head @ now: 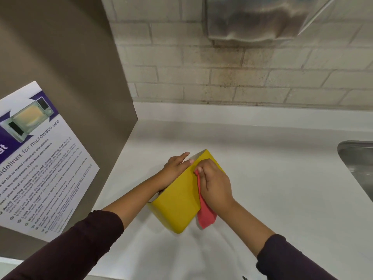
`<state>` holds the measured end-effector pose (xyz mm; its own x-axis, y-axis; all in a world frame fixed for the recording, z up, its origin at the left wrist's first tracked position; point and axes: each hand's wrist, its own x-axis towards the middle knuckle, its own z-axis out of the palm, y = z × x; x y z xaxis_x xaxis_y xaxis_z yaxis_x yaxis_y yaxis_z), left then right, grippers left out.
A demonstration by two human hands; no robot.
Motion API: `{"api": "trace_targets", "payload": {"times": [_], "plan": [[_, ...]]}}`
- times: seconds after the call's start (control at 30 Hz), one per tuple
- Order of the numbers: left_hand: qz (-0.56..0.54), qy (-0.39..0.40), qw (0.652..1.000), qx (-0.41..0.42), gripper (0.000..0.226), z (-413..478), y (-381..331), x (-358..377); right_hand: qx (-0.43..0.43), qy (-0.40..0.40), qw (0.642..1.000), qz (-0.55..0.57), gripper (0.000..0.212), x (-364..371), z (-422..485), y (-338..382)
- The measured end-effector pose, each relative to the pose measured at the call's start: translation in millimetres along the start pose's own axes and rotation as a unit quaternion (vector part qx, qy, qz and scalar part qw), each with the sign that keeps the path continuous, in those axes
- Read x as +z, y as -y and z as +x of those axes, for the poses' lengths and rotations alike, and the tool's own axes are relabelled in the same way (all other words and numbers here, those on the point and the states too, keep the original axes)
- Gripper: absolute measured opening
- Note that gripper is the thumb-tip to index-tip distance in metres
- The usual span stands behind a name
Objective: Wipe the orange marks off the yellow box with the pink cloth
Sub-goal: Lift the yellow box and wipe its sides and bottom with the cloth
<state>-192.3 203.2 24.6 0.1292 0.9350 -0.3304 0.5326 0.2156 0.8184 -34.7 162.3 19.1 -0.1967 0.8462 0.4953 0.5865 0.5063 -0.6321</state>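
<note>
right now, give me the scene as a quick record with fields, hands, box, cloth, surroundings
surface: white counter
yellow box: on the counter, tilted, broad yellow face up
orange marks: none visible on the exposed face
left hand: laid flat on the box's left edge, steadying it
right hand: pressing the pink cloth on the box's right side
cloth tail: hangs past the box's right edge
sink: far right
microwave poster: on the left panel

We see a smooth, matt yellow box [177,201] and a soft pink cloth [205,217]. The white bench [272,178] looks smooth; the sink [357,158] is shiny metal.
</note>
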Motion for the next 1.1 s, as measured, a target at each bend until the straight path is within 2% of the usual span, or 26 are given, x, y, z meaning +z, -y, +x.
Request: {"api": "trace_targets", "payload": {"times": [0.1, 0.2, 0.23, 0.33, 0.43, 0.53, 0.6, 0.67, 0.73, 0.77, 0.83, 0.87, 1.0, 1.1], "plan": [[-0.066, 0.027, 0.997, -0.014, 0.062, -2.3, -0.1, 1.8, -0.032, 0.036, 0.998, 0.027, 0.030, 6.8, -4.9, 19.2], [-0.161, 0.062, 0.984, -0.046, 0.089, -3.1, 3.0, 1.5, -0.096, 0.108, 0.989, 0.033, 0.021, 9.2, -8.5, 34.2], [-0.159, 0.068, 0.983, -0.057, 0.095, -2.1, 2.9, 1.2, -0.122, 0.136, 0.983, 0.031, 0.016, 9.6, -9.5, 37.9], [-0.139, 0.080, 0.983, -0.092, 0.088, 3.9, 3.6, -1.8, -0.194, 0.202, 0.960, 0.015, 0.009, 10.8, -12.4, 45.6], [-0.144, 0.142, 0.972, -0.118, 0.098, 5.4, 1.8, -8.5, -0.249, 0.244, 0.937, -0.021, 0.006, 7.9, -19.3, 45.2], [-0.068, 0.170, 0.974, -0.136, 0.088, 6.3, -6.2, -15.5, -0.288, 0.288, 0.913, -0.010, 0.008, -4.7, -32.8, 30.2], [-0.016, 0.201, 0.969, -0.145, 0.087, 6.2, -12.1, -21.5, -0.285, 0.293, 0.913, -0.009, 0.009, -16.9, -41.2, 12.2], [0.005, 0.213, 0.964, -0.160, 0.087, 4.7, -13.1, -26.6, -0.218, 0.233, 0.947, -0.024, 0.013, -28.2, -45.5, -7.3], [-0.019, 0.215, 0.966, -0.145, 0.083, 5.3, -9.3, -28.9, -0.059, 0.092, 0.994, 0.028, 0.017, -37.0, -44.3, -21.3], [-0.047, 0.216, 0.966, -0.131, 0.081, 6.1, -7.0, -28.5, 0.037, 0.007, 0.996, 0.086, 0.020, -41.3, -41.0, -26.6], [-0.094, 0.202, 0.967, -0.122, 0.082, 5.7, -5.5, -25.8, 0.199, -0.128, 0.951, 0.197, 0.028, -51.9, -30.8, -34.5], [-0.101, 0.194, 0.969, -0.118, 0.091, 4.0, -5.6, -25.5, 0.249, -0.156, 0.923, 0.249, 0.031, -56.7, -26.4, -37.3], [-0.032, 0.199, 0.979, -0.026, 0.118, -2.5, -17.3, -35.8, 0.317, -0.140, 0.807, 0.478, 0.028, -71.7, -19.3, -33.2], [-0.028, 0.231, 0.972, 0.036, 0.135, -13.4, -28.2, -52.7, 0.332, -0.128, 0.752, 0.556, 0.024, -71.9, -15.7, -22.7]]}}
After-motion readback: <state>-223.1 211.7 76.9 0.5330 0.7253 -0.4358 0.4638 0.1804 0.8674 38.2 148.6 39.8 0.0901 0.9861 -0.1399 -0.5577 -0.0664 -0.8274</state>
